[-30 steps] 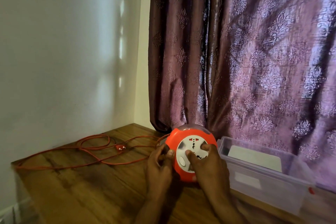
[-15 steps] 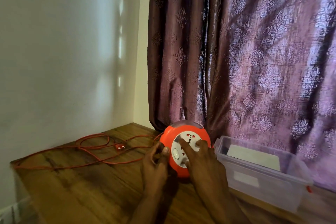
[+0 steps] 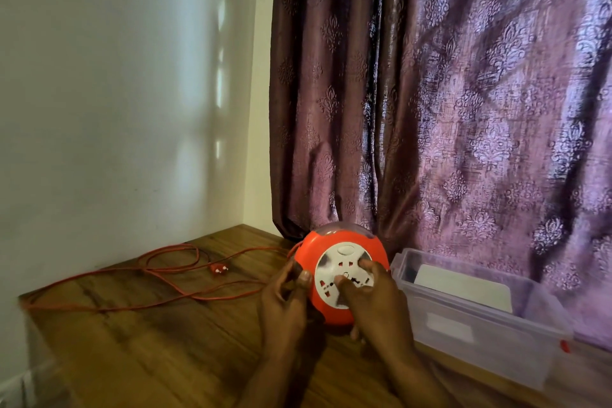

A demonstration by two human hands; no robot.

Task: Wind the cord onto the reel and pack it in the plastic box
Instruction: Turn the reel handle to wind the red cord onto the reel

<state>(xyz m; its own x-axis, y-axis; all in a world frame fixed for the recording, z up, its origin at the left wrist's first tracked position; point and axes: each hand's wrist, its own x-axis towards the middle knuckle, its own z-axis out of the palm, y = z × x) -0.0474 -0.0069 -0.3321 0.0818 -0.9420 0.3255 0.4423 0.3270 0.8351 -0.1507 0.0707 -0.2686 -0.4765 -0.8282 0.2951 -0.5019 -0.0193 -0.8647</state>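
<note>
The patterned curtain (image 3: 463, 109) hangs straight ahead of my hands and the plain wall (image 3: 116, 109) stands off to my left; neither matters to the work beyond closing off the far edge of the wooden table (image 3: 149, 341) I am working on.

Just to the right of my right hand sits the clear plastic box (image 3: 480, 318), lid off and mouth up, with something pale and flat inside it. I judge it is parked that near so the reel can go across in one short move once winding is done.

Between my hands is the orange extension reel (image 3: 341, 278), stood on its edge with the white socket face turned toward me, so the face can be turned like a wheel. My left hand (image 3: 284, 301) grips its left rim, thumb curled over the front, to steady the casing. My right hand (image 3: 374, 301) lies on the socket face with fingertips pressed into it, which I take to be the turning hand. So the two hands are apart, one on each side of the reel.

The orange cord (image 3: 159, 275) leaves the reel beyond my left hand and sprawls in loose loops toward the wall, slack so it feeds freely. Most of it is unwound yet. Its plug (image 3: 219, 269) lies among the loops, well away from both hands.
</note>
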